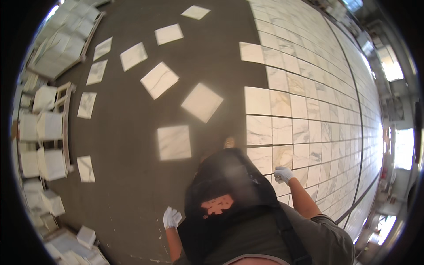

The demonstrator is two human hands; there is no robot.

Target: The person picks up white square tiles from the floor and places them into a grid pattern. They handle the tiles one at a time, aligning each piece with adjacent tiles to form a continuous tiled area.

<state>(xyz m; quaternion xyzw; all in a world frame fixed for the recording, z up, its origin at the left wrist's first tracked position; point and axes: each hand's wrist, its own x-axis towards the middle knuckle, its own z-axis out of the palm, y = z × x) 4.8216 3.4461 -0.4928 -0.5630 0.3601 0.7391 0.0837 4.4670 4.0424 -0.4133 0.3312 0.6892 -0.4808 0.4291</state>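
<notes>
My left hand [172, 217], in a white glove, hangs beside my hip over the dark floor with its fingers curled in and nothing visible in them. On the other side my right hand [283, 175], also white-gloved, is closed in a loose fist above the laid marble tiles [282, 128], holding nothing that shows. A single square marble tile [174, 142] lies flat on the floor ahead and to the left of me. Beyond it rests another loose tile [202, 102], turned cornerwise, apart from the laid rows. A dark apron [225, 185] covers my front.
More loose tiles [160, 80] lie scattered over the dark floor [123, 176]. Pallets [68, 128] stacked with white tiles line the left side. At the laid field's left edge, one tile [251, 52] juts out. My shoe [229, 142] shows ahead of the apron.
</notes>
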